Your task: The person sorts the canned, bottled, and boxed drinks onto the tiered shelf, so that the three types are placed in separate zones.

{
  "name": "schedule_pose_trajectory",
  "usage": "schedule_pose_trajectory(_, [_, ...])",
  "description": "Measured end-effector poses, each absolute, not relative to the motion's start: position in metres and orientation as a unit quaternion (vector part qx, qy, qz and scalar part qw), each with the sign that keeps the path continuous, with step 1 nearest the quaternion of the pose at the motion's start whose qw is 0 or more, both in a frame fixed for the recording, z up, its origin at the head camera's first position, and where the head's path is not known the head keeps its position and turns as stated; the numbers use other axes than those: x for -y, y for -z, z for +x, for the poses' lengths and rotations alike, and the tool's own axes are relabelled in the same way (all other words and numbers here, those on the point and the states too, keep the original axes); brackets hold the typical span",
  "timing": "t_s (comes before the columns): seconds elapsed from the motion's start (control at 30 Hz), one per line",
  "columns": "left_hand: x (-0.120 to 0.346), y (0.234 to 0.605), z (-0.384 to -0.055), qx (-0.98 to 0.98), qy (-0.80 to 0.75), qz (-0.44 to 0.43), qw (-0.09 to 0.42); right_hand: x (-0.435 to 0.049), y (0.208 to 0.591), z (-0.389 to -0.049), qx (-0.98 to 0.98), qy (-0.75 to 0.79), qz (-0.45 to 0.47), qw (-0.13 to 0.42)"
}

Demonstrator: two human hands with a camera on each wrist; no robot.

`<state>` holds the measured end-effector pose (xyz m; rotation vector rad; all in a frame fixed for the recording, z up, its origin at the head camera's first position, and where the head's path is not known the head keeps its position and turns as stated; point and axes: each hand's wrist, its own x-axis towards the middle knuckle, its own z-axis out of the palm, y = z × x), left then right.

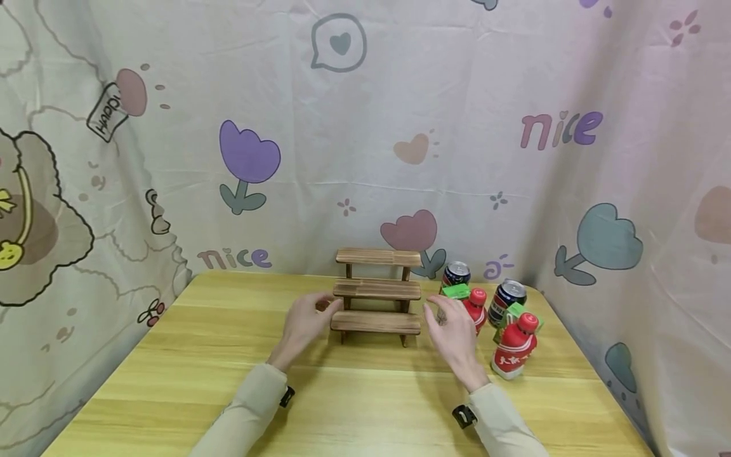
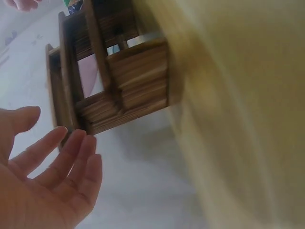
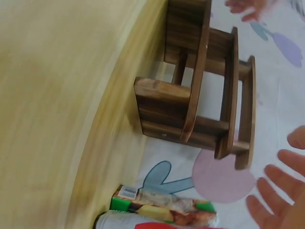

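Observation:
A three-tier wooden step shelf (image 1: pixel 377 322) stands on the table between my hands. My left hand (image 1: pixel 302 327) is at its left end, thumb and fingers spread apart and slightly bent. In the left wrist view, the fingertips overlap one end of the shelf (image 2: pixel 138 78), and the palm of the left hand (image 2: pixel 52 181) is bare. On the other side, my right hand (image 1: pixel 454 330) hovers with loosely bent fingers and holds nothing. The right wrist view has a gap between the right hand (image 3: pixel 281 191) and the shelf (image 3: pixel 195 86).
Right of the shelf, close to my right hand, stand a dark can (image 1: pixel 457 273), another can (image 1: pixel 508 298), a red bottle (image 1: pixel 476 308), a second red bottle (image 1: pixel 514 348) and green-topped boxes (image 1: pixel 455 291). Behind the wooden table (image 1: pixel 171 381) hangs a printed curtain (image 1: pixel 342 127).

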<state>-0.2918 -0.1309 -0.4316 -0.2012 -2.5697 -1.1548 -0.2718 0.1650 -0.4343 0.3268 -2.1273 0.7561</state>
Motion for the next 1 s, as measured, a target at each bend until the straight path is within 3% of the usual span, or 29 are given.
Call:
schedule_pose_trajectory(0.23, [0.13, 0.445, -0.302, 0.869, 0.476, -0.069, 0.117, -0.181, 0.433, -0.277, 0.754, -0.393, 0.138, 0.508])
schedule_pose_trajectory(0.47, [0.13, 0.453, -0.304, 0.862, 0.5, -0.053, 0.063, -0.196, 0.424, -0.274, 0.71, -0.442, 0.086, 0.542])
schedule_pose_trajectory(0.63, [0.134, 0.454, -0.304, 0.858, 0.508, -0.053, 0.049, -0.206, 0.422, -0.274, 0.706, -0.497, 0.03, 0.504])
schedule_pose_trajectory(1.0, [0.141, 0.462, -0.304, 0.848, 0.526, -0.059, 0.014, -0.22, 0.426, -0.272, 0.733, -0.584, -0.05, 0.345])
